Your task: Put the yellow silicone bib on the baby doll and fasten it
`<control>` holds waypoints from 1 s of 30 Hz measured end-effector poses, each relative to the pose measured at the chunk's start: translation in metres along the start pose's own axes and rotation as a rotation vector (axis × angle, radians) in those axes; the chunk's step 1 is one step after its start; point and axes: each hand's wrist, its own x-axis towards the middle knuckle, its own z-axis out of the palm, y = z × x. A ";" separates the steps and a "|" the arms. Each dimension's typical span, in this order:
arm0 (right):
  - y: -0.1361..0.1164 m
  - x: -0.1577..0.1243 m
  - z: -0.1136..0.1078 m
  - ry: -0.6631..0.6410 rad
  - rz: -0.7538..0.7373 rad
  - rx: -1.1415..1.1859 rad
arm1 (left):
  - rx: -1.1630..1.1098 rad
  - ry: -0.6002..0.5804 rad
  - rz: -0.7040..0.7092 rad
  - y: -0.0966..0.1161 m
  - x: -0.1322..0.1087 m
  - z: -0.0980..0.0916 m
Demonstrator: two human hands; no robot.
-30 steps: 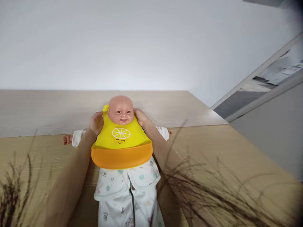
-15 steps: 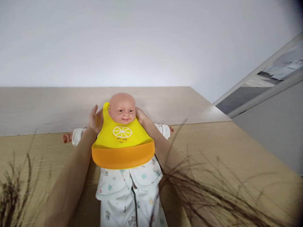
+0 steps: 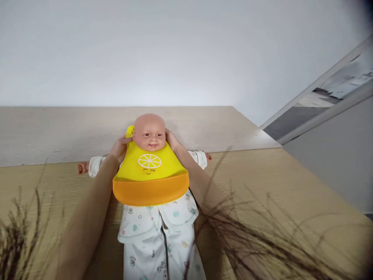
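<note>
A baby doll (image 3: 149, 132) in white patterned clothes lies on its back on a wooden table (image 3: 276, 186). A yellow bib (image 3: 149, 171) with an orange pocket and a lemon face covers its chest. My left hand (image 3: 119, 149) is closed on the bib's yellow neck strap beside the doll's head. My right hand (image 3: 171, 140) reaches behind the doll's neck on the other side, its fingers mostly hidden by the head and bib.
A white wall rises behind the table. A raised pale wooden ledge (image 3: 58, 128) runs along the back. Dark blurred strands (image 3: 247, 233) hang close to the camera at the lower left and right. A grey sloping rail (image 3: 320, 105) is at the right.
My left hand's fingers, spread beside the doll's head half a second ago, have closed on the bib's neck strap. The doll and bib have barely shifted.
</note>
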 end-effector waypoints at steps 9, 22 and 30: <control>0.008 0.002 -0.010 -0.006 0.064 -0.033 | 0.138 0.053 -0.106 -0.003 0.002 -0.002; 0.003 -0.004 0.001 0.025 0.038 -0.059 | 0.134 0.021 -0.009 -0.004 0.008 -0.009; 0.006 -0.002 -0.003 0.019 0.104 -0.041 | 0.061 0.164 0.035 -0.004 0.010 -0.010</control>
